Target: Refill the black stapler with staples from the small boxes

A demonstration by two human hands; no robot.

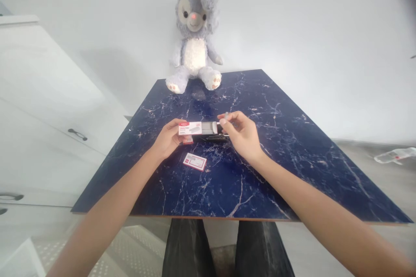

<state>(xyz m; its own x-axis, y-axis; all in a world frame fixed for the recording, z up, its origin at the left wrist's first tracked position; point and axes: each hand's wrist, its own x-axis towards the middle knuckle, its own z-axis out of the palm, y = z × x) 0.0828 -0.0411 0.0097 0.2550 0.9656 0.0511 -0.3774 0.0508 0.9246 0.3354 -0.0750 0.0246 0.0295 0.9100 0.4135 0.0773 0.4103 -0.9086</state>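
My left hand (169,138) grips a small white-and-red staple box (190,128) by its left end. From the box's right end the grey inner tray (209,127) sticks out. At that end my right hand (242,132) is closed in a pinch, with a small grey piece (226,116) showing at its fingertips; its exact kind is too small to make out. Just below the box lies a long black object (212,137), partly hidden, looking like a stapler. A second red-and-white packet (187,140) peeks out under my left fingers. Nearer me a flat white-and-red box (195,161) rests on the table.
The dark blue marbled table (243,190) has its front edge close to my legs. A grey plush toy (195,56) sits at its back edge against the wall. White drawers (48,108) stand to the left, and a clear plastic item (394,155) lies at the far right.
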